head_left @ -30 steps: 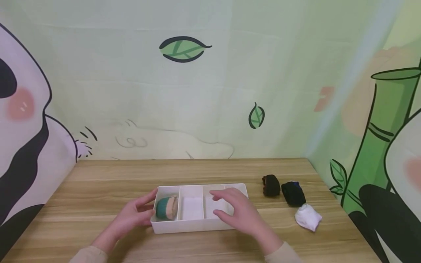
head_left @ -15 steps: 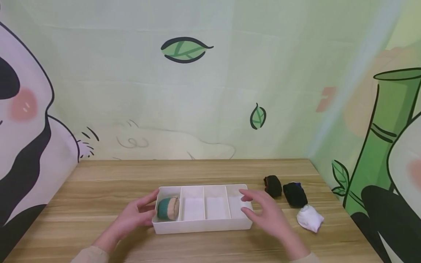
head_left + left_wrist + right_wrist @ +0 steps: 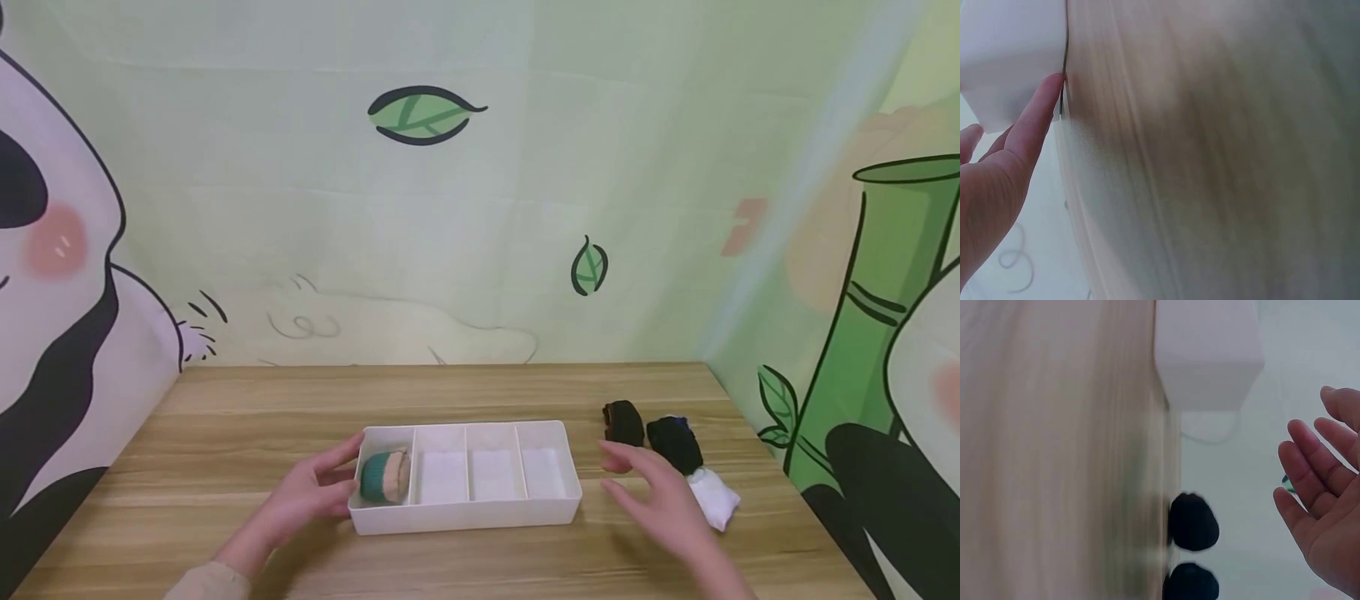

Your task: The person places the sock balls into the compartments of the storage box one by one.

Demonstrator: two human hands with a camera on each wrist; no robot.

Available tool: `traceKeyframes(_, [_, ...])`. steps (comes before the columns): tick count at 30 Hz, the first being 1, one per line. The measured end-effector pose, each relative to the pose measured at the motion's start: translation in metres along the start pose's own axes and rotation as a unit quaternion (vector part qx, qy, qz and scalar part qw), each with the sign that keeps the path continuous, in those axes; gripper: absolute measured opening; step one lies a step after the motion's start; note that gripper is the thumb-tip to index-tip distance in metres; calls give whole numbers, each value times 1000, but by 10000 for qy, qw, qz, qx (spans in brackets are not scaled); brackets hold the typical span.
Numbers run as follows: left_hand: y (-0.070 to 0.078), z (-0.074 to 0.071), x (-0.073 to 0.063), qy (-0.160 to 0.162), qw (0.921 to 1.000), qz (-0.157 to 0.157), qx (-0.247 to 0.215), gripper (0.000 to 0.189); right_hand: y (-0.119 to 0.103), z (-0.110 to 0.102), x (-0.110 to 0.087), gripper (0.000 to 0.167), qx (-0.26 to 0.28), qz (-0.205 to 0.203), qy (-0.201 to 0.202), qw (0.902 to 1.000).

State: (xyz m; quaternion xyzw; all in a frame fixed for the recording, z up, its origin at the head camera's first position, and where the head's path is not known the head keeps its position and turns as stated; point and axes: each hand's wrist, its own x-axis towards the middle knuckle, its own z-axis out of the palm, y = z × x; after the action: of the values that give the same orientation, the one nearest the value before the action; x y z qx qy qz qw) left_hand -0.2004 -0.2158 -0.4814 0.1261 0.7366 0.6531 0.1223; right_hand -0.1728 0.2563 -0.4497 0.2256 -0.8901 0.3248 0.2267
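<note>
My left hand [image 3: 303, 492] rests its thumb and fingers against the left end of a white box with four compartments [image 3: 465, 517]. In the left wrist view, the straight thumb [image 3: 1035, 122] touches the box near the tabletop. A teal and beige rolled sock [image 3: 385, 477] sits in the leftmost compartment. My right hand [image 3: 663, 504] hovers right of the box with loosely bent, parted fingers and holds nothing. It partly hides a white balled sock [image 3: 716, 500]. Just beyond it lie a black rolled sock [image 3: 624, 422] and another black one [image 3: 676, 443].
Everything stands on a wood-grain table [image 3: 420, 392]. A printed cloth backdrop [image 3: 300, 208] with pandas, leaves and bamboo rises behind the table and at both sides. The two black socks lie side by side behind the white one.
My right hand has moved right, from over the box's right compartments to beside the socks. My left hand and the box have stayed in place.
</note>
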Motion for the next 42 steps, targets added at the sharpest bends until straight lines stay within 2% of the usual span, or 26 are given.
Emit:
traceKeyframes(10, [2,1,0,44,10000,-34,50,72,22,-20,-17,51,-337,-200,379,9985])
traceKeyframes(20, [0,1,1,40,10000,-1,16,72,31,-37,-26,45,-517,539,115,9971])
traceKeyframes(27, [-1,0,1,67,9999,-38,107,72,37,-47,-30,44,-638,770,54,9950])
traceKeyframes(36, [-1,1,0,113,9998,-94,120,73,52,-58,-35,51,-905,738,190,9930])
traceKeyframes(42, [-1,1,-1,4,10000,16,28,72,63,-62,-41,54,-1091,599,286,9918])
